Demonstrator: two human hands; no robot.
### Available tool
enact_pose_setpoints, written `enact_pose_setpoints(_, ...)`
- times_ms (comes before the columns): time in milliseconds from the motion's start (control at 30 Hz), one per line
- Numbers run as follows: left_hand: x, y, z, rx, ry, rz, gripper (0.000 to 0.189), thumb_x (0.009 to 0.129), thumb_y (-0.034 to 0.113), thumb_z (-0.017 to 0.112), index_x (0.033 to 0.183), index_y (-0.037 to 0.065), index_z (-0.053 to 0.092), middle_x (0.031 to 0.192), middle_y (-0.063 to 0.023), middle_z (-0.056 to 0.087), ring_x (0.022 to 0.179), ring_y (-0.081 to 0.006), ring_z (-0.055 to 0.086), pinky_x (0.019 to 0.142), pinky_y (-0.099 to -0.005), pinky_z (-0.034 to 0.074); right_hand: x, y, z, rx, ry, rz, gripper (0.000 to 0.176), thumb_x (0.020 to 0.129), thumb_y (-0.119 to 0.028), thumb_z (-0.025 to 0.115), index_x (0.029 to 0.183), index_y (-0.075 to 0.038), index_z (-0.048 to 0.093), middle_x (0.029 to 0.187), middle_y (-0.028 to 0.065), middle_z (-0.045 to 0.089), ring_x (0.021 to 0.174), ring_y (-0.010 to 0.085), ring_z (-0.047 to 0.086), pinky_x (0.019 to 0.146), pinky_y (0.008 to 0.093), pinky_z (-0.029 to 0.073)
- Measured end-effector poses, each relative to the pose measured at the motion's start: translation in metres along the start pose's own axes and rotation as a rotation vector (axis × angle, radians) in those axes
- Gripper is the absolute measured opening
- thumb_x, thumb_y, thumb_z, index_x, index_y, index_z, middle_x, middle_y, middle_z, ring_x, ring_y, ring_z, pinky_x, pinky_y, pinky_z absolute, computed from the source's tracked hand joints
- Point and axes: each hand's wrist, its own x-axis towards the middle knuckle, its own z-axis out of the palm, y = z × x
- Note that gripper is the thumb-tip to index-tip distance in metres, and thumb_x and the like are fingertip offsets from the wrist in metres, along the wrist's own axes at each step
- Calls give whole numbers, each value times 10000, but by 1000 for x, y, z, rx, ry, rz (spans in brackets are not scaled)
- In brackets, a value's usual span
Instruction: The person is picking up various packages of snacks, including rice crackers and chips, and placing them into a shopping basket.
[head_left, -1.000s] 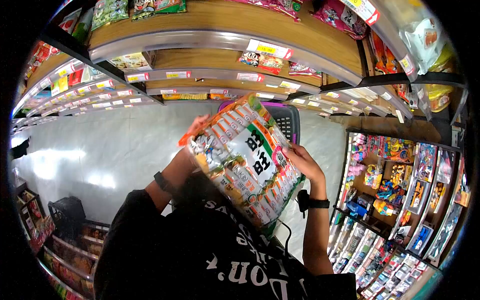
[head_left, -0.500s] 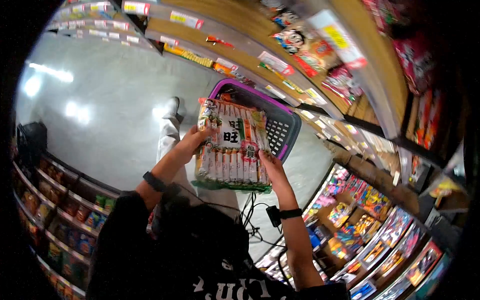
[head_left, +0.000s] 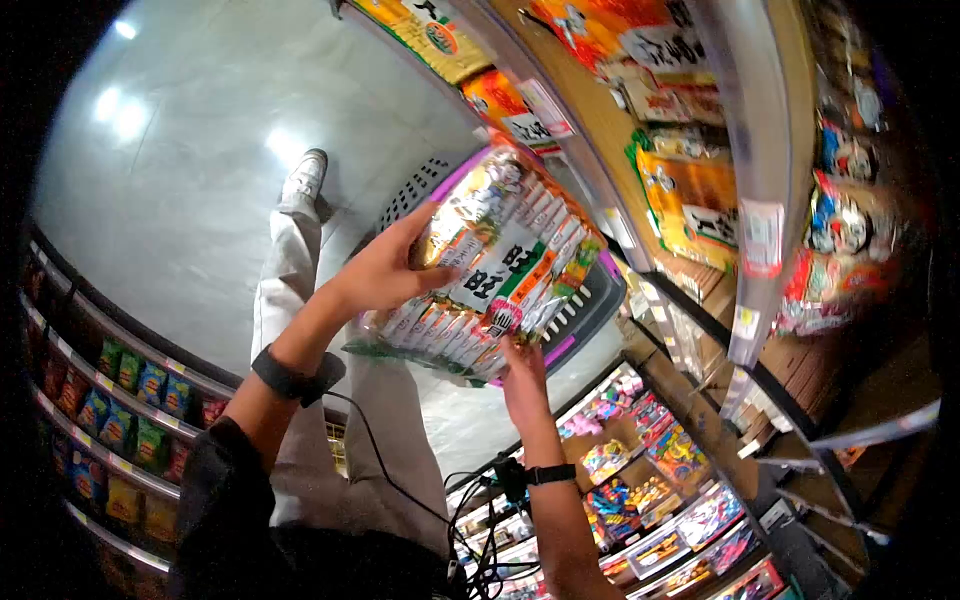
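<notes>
A large clear bag of individually wrapped rice crackers [head_left: 470,322] with bold black characters on a white label spans the space between my hands. My left hand [head_left: 388,268] grips its left side, thumb across the front and fingers at the upper edge. At the lower right edge, my right hand [head_left: 523,372] pinches the wrapping. Behind and beneath the bag is a dark grey shopping basket [head_left: 592,312] with a purple rim, mostly covered by it. What lies inside the basket is hidden.
Snack shelves [head_left: 765,180] rise close on the right, holding orange cracker bags [head_left: 690,205]. Another shelf with chip bags [head_left: 150,385] runs at lower left. Bins of colourful packets [head_left: 640,470] stand at lower right. A dark cable [head_left: 385,450] hangs by my legs.
The bag has tilted, its right side rising, and appears nearer. My left hand has shifted further over its front. The view has turned and come closer to the right-hand shelves.
</notes>
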Motion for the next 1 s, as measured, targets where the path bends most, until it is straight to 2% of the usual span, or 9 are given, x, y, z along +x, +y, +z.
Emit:
enact_pose_setpoints(233, 20, 84, -74, 204, -93, 93, 586, 838, 94, 769, 1351, 4, 502, 1133, -116, 658, 1024, -174, 599, 920, -325, 490, 38, -49, 49, 201, -248, 117, 583, 981, -241, 648, 1489, -112, 392, 1437, 84, 528, 1323, 288, 510, 1136, 523, 379)
enact_pose_setpoints(367, 36, 129, -113, 252, -11, 235, 662, 842, 85, 768, 1417, 1, 450, 1202, -129, 660, 1104, -188, 597, 967, -326, 479, 59, -106, 121, 106, -268, -138, 567, 942, -95, 684, 1455, -128, 445, 1407, 49, 556, 1299, 255, 524, 1096, 515, 420)
enact_pose_setpoints(500, 72, 162, -144, 198, 154, 508, 717, 847, 54, 777, 1458, 8, 405, 1280, -121, 617, 1172, -171, 567, 1018, -350, 464, 87, -159, 182, 123, -210, -337, 769, 901, -81, 733, 1547, -93, 315, 1518, 72, 449, 1362, 235, 454, 1165, 430, 328)
enact_pose_setpoints(567, 92, 181, -176, 613, 321, 574, 829, 848, 134, 821, 1522, 7, 356, 1438, -120, 539, 1351, -193, 464, 1149, -357, 361, 111, -180, 202, 163, -208, -409, 784, 903, -96, 738, 1557, -94, 304, 1548, 79, 418, 1390, 232, 423, 1180, 428, 296)
enact_pose_setpoints(633, 100, 215, -188, 664, 456, 605, 684, 848, 265, 831, 1412, 65, 499, 1335, -117, 607, 1313, -209, 512, 1085, -382, 414, 110, -216, 238, 207, -219, -459, 726, 914, -79, 732, 1531, -117, 351, 1496, 59, 474, 1336, 219, 478, 1120, 423, 379)
enact_pose_setpoints(700, 118, 227, -204, 661, 429, 847, 663, 842, 206, 820, 1400, 63, 492, 1396, -174, 545, 1332, -293, 503, 1084, -409, 420, 114, -244, 272, 225, -305, -592, 633, 922, -85, 735, 1473, -113, 425, 1421, 41, 534, 1255, 187, 525, 1048, 411, 436)
enact_pose_setpoints(733, 119, 226, -208, 659, 424, 843, 663, 842, 206, 820, 1400, 63, 492, 1396, -174, 545, 1332, -293, 503, 1084, -409, 420, 121, -250, 283, 210, -278, -649, 609, 924, -85, 733, 1456, -111, 438, 1405, 39, 543, 1236, 185, 535, 1037, 410, 442)
enact_pose_setpoints(800, 120, 227, -212, 897, 519, 904, 828, 800, 171, 828, 1471, 45, 360, 1541, -197, 299, 1315, -532, 422, 1066, -506, 441, 129, -265, 305, 224, -262, -770, 560, 929, -90, 732, 1419, -104, 463, 1377, 39, 560, 1206, 183, 551, 1021, 405, 453)
enact_pose_setpoints(1000, 112, 217, -194, 1086, 654, 747, 814, 784, 133, 805, 1469, 44, 373, 1479, -326, 292, 1236, -504, 481, 1029, -504, 462, 161, -296, 339, 342, -196, -816, 439, 903, -129, 774, 1279, -82, 552, 1289, 70, 611, 1139, 192, 594, 983, 409, 485)
